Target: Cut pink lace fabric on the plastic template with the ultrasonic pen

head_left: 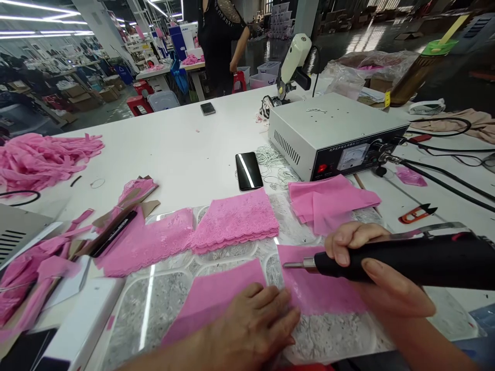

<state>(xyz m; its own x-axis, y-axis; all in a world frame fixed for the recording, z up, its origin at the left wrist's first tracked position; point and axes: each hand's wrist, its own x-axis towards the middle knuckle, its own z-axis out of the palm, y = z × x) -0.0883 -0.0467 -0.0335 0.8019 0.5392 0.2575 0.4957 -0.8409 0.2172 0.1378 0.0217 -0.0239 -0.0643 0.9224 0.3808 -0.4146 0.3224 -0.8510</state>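
My right hand [371, 257] grips a black handheld ultrasonic welder [417, 257]; its narrow metal tip points left. That tip lies over the upper part of a flat pink fabric piece [320, 293]. My left hand [259, 319] rests with curled fingers at the left edge of this piece, its thumb hidden. Partly under my left wrist is a second pink fabric piece [224, 288]. Behind them sit a stack of scalloped pink lace pieces [235, 219] and another lace piece [154, 242]. Folded plain pink pieces [328, 201] lie behind the welder.
A grey power unit [336, 134] with a dial stands at the back right, cables running right. Near it are a phone [248, 171] and orange thread snips [417, 213]. Pink strips [42, 159] are heaped at left. A patterned mat [162, 304] covers the near table.
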